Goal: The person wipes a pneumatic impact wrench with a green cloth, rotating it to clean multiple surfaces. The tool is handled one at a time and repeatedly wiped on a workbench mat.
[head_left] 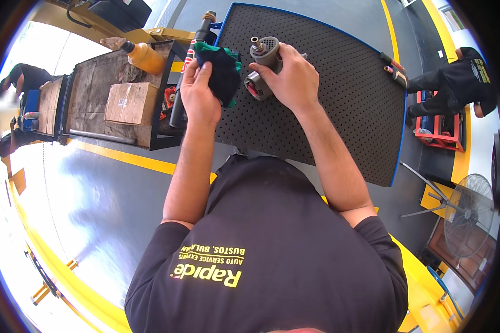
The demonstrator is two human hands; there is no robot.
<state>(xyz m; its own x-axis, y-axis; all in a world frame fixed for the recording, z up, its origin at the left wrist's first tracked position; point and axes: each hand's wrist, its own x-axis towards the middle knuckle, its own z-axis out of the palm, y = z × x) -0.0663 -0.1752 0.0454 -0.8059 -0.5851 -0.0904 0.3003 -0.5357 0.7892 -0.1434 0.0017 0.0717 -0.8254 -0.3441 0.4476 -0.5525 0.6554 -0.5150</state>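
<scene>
My left hand [201, 91] is closed on a dark cloth [223, 72] with green edges, pinched between thumb and fingers. Beside it, my right hand [294, 77] grips a grey air impact wrench [265, 55]. A metal air fitting and a perforated round end on the wrench point up toward me. The rest of its body tilts down, partly behind my fingers. The cloth and the wrench are a little apart, both over a black perforated tabletop [339, 105] with a blue rim.
Left stands a worn cart [89, 83] with a cardboard box [130, 103], an orange bottle [145, 57] and a metal bar. A black tube [178, 108] stands between cart and table. Hand tools [395, 72] lie at the table's right edge. People are at both sides; a fan [468, 213] stands right.
</scene>
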